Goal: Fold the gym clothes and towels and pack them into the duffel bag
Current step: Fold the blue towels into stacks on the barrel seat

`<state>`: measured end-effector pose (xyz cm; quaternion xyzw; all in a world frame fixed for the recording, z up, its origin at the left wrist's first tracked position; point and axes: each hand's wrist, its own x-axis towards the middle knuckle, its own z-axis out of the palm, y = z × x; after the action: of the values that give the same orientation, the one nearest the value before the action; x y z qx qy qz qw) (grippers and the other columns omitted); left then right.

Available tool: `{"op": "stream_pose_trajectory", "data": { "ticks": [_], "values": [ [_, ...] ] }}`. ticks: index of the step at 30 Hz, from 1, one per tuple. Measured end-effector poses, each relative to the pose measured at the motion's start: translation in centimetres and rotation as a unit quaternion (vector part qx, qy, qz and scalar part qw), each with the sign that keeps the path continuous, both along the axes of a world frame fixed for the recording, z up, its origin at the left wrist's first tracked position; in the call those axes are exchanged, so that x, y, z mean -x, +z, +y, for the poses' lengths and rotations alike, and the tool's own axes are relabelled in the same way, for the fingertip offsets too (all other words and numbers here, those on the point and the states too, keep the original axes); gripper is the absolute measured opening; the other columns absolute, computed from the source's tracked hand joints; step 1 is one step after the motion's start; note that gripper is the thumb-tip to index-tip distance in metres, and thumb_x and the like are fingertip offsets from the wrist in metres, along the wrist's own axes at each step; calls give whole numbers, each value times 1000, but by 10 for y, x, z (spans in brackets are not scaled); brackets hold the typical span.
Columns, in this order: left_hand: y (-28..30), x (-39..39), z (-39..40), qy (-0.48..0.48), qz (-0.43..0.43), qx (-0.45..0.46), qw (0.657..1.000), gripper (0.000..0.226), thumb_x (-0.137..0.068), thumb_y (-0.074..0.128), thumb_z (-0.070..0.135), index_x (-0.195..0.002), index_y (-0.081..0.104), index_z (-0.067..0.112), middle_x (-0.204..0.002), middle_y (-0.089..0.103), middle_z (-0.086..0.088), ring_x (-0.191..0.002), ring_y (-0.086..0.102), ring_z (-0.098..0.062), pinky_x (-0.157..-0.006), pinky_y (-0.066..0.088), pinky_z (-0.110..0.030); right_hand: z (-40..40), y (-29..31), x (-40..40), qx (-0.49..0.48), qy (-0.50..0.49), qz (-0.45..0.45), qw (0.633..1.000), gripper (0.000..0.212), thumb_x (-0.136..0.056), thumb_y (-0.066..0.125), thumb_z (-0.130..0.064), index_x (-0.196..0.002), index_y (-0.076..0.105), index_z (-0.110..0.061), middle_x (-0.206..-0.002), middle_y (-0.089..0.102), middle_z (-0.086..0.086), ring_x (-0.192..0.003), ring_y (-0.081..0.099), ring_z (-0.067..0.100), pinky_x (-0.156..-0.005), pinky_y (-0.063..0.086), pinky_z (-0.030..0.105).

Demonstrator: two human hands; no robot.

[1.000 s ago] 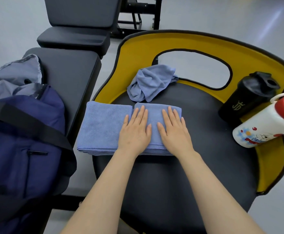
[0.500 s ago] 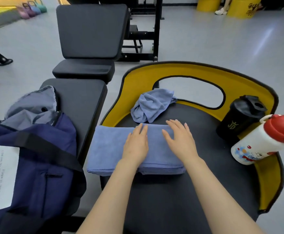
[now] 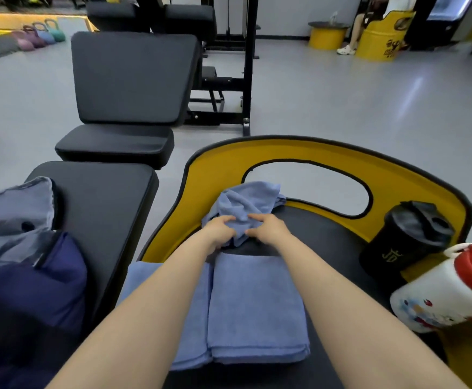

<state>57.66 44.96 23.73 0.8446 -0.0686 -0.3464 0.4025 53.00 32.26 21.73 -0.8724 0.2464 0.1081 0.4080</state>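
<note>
A folded blue towel [image 3: 254, 307] lies on the black seat [image 3: 327, 248] of a yellow-backed chair, between my forearms. Beyond it sits a crumpled blue towel [image 3: 246, 203] against the yellow backrest. My left hand [image 3: 219, 230] and my right hand [image 3: 267, 228] both grip the near edge of this crumpled towel, fingers curled into the cloth. A navy duffel bag [image 3: 33, 293] with grey lining [image 3: 10, 220] stands open on the black bench at my left.
A black shaker bottle [image 3: 405, 237] and a white bottle with a red cap [image 3: 447, 293] rest on the chair's right side. A black bench [image 3: 100, 203] lies to the left, another bench and a rack stand behind. A person sits far back right.
Both hands left the folded towel and reached forward to take hold of the crumpled towel. The camera view tilted up, showing more of the room.
</note>
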Motion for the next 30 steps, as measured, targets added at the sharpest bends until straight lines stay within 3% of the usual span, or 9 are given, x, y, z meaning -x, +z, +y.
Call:
{"op": "stream_pose_trajectory", "data": {
  "ticks": [2, 3, 7, 10, 14, 16, 20, 24, 30],
  "values": [
    [-9, -5, -2, 24, -2, 9, 1000, 47, -93, 46, -4, -137, 47, 11, -125, 57, -15, -101, 58, -28, -83, 50, -33, 0, -8, -5, -46, -25, 7, 999, 53, -89, 65, -23, -139, 48, -27, -134, 54, 12, -98, 55, 20, -84, 48, 29],
    [-11, -6, -2, 41, -7, 20, 999, 45, -93, 45, -5, -135, 49, 9, -126, 56, -14, -99, 58, -26, -76, 51, -28, 1, -11, -7, -58, -35, 4, 998, 54, -88, 67, -24, -138, 49, -27, -131, 55, 11, -98, 55, 21, -87, 50, 31],
    [-5, -5, -1, 92, -40, 82, 992, 37, -94, 41, -6, -121, 59, 11, -93, 62, -11, -63, 50, -13, -40, 39, -10, 5, -8, -5, -83, -38, -32, 995, 60, -84, 71, -25, -140, 47, -22, -123, 58, 8, -106, 57, 21, -86, 47, 28],
    [12, 0, -4, 130, -25, 136, 982, 30, -94, 44, -7, -87, 62, 16, -70, 62, 2, -55, 57, -1, -48, 44, -10, 11, 3, 4, -64, 15, -40, 997, 61, -80, 75, -27, -135, 50, -18, -119, 61, 5, -100, 56, 17, -68, 42, 19],
    [52, 17, -6, 83, -78, 166, 979, 34, -91, 46, -14, -118, 61, 0, -116, 64, -16, -109, 61, -25, -82, 51, -27, 19, 30, 15, 15, -32, -94, 995, 19, -87, 64, -33, -99, 60, -18, -94, 64, 5, -89, 58, 24, -64, 43, 32],
    [77, 22, -3, 71, -139, 166, 974, 33, -87, 57, -8, -119, 62, 0, -122, 62, -16, -116, 56, -29, -87, 47, -27, 20, 55, 24, 42, -66, -149, 986, 13, -93, 55, -28, -93, 62, -18, -90, 65, 8, -86, 58, 27, -62, 43, 33],
    [130, 30, 9, 49, -236, 149, 959, 29, -83, 61, -5, -110, 68, 6, -109, 67, -10, -100, 61, -18, -86, 45, -18, 17, 113, 42, 65, -95, -245, 963, 24, -95, 51, -19, -112, 68, -21, -104, 68, 5, -96, 61, 26, -80, 51, 37],
    [186, 46, 16, 51, -272, 160, 948, 18, -82, 69, 2, -99, 70, 6, -88, 66, -7, -77, 57, -10, -64, 42, -6, 16, 178, 57, 84, -107, -299, 945, 27, -95, 51, -16, -112, 70, -22, -112, 69, 3, -105, 60, 24, -85, 49, 32],
    [271, 80, 22, 51, -332, 162, 928, 11, -84, 69, 14, -94, 69, 9, -88, 63, -2, -84, 55, -11, -75, 43, -23, 22, 277, 81, 116, -70, -330, 934, 24, -92, 52, -19, -103, 73, -26, -107, 70, 3, -102, 61, 24, -79, 46, 31]
  ]
}}
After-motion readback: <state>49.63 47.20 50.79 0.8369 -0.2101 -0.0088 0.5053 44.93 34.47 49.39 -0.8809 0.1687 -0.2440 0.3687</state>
